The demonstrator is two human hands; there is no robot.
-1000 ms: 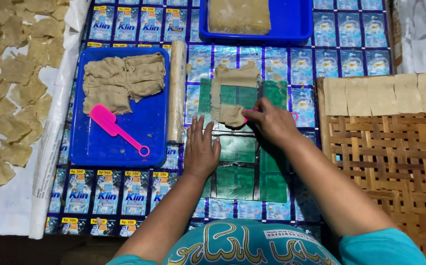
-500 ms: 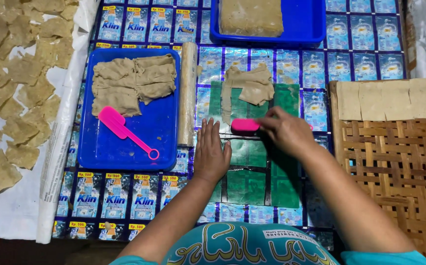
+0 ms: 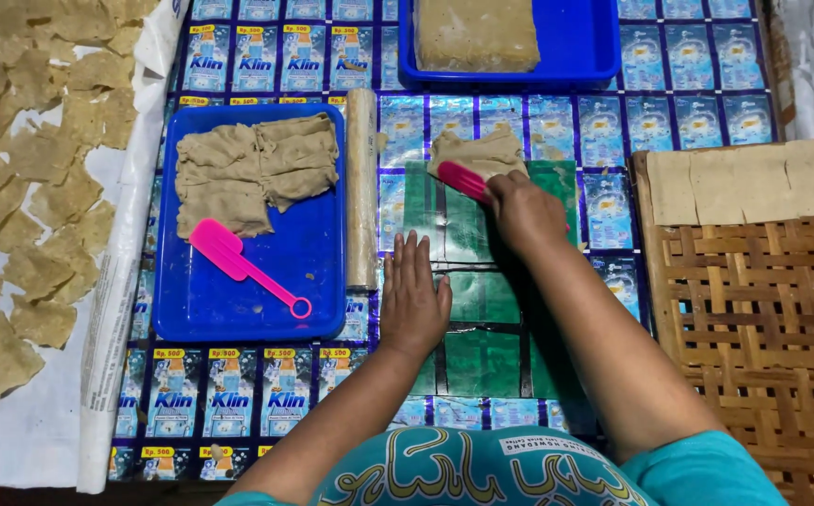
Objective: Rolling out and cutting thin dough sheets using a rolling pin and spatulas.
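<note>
Work surface: floor-level mat [image 3: 557, 117] made of joined shiny blue sachet wrappers, with a strip of green wrappers [image 3: 482, 361] running down the middle under both hands. Dim room, only the floor area shows.

Left of the left hand: rolling pin [image 3: 362, 187] lying lengthwise, touching the edge of a blue tray [image 3: 313, 290]. Tray holds a stack of flat tan dough sheets [image 3: 252, 169] and a spare pink spatula [image 3: 238, 262]. Further left: white cloth [image 3: 22, 440] covered with tan dough pieces [image 3: 41, 178] spread out singly.

Beyond the hands: second blue tray [image 3: 604, 56] with a thick tan dough block [image 3: 477, 33]. Right of the right hand: woven bamboo rack [image 3: 763, 319] with a row of pale squares [image 3: 754, 178] along its far edge.

Left hand [image 3: 414, 300]: flat, fingers together, palm pressed on the green strip, nothing held. Right hand [image 3: 524, 211]: closed around the handle of a pink scraper [image 3: 463, 180], blade on the near edge of the dough piece [image 3: 477, 150], which lies on the green strip just beyond the right hand.

Versus half a second ago: scraper has gone from lying crosswise near the left hand's fingertips to the dough edge further out; right hand reached forward with it. Left hand unchanged. Dough piece hasn't shifted much, if at all.
</note>
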